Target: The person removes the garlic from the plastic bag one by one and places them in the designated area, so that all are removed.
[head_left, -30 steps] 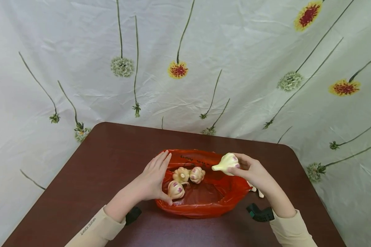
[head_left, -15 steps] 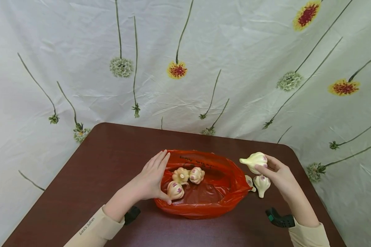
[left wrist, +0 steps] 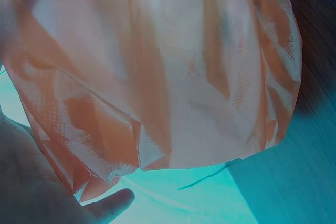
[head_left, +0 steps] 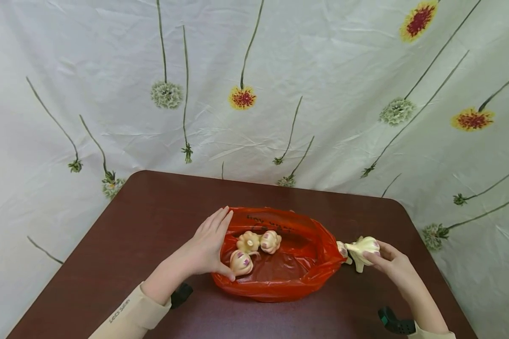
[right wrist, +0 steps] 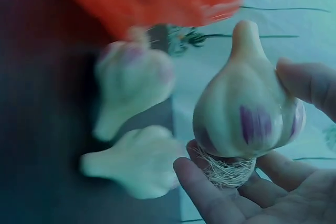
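Note:
My right hand pinches a garlic bulb between thumb and fingers, its roots toward the palm. In the head view it is right of the red plastic bag, over other garlic on the table. In the right wrist view two more bulbs show: an upper garlic bulb and a lower garlic bulb. My left hand lies spread along the bag's left rim, fingers and thumb fairly straight. Inside the bag are three garlic bulbs: a stem-up bulb, a bulb beside it and a nearer one.
The dark brown table extends around the bag. Behind it hangs a pale cloth printed with flowers. A black wrist device sits on the right wrist.
My right hand has carried the garlic bulb from above the bag out to the right, then lowered it toward the bulbs on the table. The left hand has stayed at the bag's rim.

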Available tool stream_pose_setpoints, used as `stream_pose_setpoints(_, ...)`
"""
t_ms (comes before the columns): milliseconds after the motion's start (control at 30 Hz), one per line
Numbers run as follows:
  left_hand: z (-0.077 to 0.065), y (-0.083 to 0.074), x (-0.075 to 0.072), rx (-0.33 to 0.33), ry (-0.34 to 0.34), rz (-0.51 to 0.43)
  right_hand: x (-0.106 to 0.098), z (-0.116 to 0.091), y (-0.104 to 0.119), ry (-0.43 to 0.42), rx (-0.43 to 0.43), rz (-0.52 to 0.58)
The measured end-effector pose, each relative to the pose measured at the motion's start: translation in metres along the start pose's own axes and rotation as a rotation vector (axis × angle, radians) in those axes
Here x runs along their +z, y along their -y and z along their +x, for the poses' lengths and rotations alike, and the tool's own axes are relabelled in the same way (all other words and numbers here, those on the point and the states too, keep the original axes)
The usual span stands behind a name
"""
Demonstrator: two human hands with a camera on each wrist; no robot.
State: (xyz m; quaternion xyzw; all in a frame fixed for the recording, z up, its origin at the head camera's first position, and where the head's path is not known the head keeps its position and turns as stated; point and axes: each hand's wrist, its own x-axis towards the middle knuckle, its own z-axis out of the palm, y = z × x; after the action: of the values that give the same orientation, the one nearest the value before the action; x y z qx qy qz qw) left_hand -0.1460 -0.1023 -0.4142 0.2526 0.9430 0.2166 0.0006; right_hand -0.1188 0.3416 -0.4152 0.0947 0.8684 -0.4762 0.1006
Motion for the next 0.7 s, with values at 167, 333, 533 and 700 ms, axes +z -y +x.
stream_pose_setpoints(167, -0.001, 0.001, 0.002, -0.003, -0.002, -0.004, 0.009, 0.002, -0.021, 0.013, 0.017, -0.065)
stream_pose_setpoints(333, -0.001, 0.001, 0.002, -0.003, -0.001, -0.008, 0.021, 0.003, -0.033, 0.012, -0.006, -0.125)
stream_pose_setpoints(533, 0.0, 0.001, 0.002, -0.011, 0.013, 0.0, 0.035, 0.006, -0.038, -0.003, -0.021, -0.167)
stream_pose_setpoints(700, 0.001, 0.002, 0.001, -0.012, 0.018, 0.009, 0.041, 0.009, -0.04, -0.003, -0.04, -0.205)
